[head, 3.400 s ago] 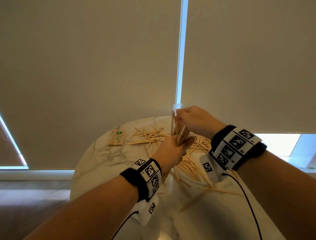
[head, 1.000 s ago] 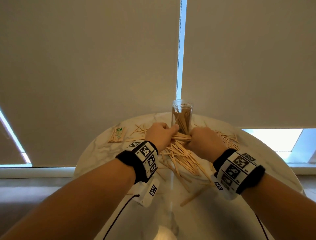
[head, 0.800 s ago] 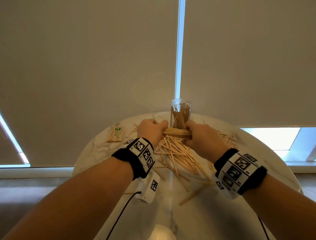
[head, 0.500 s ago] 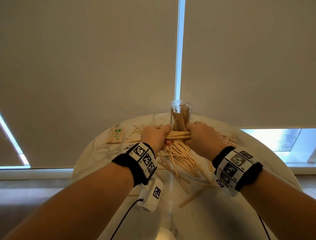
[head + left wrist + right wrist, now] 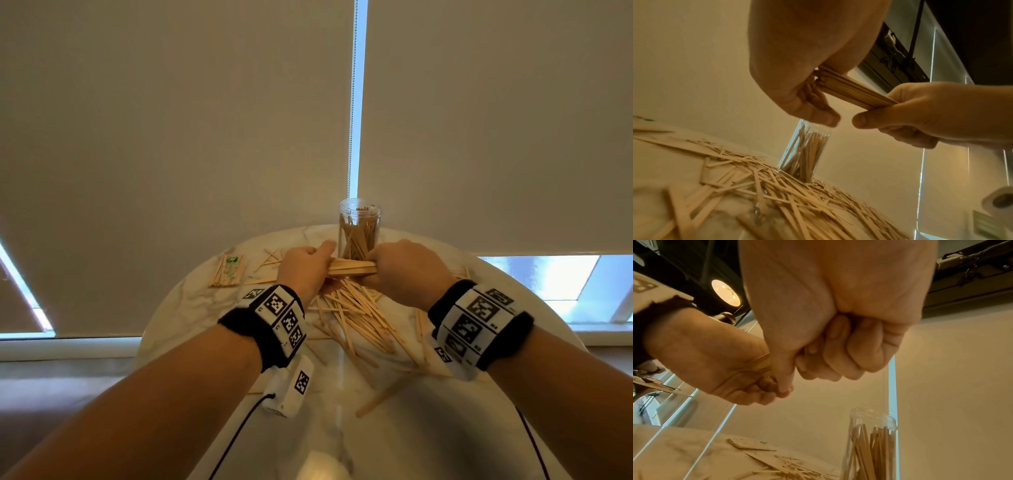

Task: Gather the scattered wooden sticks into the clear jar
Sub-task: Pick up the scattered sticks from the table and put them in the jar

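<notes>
A bundle of wooden sticks (image 5: 351, 267) lies level between my two hands, just in front of the clear jar (image 5: 359, 229). My left hand (image 5: 306, 265) grips its left end, and my right hand (image 5: 399, 269) grips its right end. In the left wrist view the bundle (image 5: 855, 88) runs from my left hand (image 5: 818, 91) to my right hand (image 5: 898, 113), above the jar (image 5: 807, 151). The right wrist view shows my right hand (image 5: 818, 353) curled in a fist over the jar (image 5: 871, 444), which stands upright, partly filled with sticks. A loose pile of sticks (image 5: 356, 317) covers the table below.
The round marble table (image 5: 394, 445) ends close behind the jar, against drawn roller blinds (image 5: 205, 137). A small banded pack of sticks (image 5: 228, 270) lies at the far left. More sticks (image 5: 387, 399) lie toward the near side. A cable (image 5: 236, 438) trails from my left wrist.
Both hands closed on a bunch from the pile, lifted it level and squared it between them. Since half a second ago they barely moved.
</notes>
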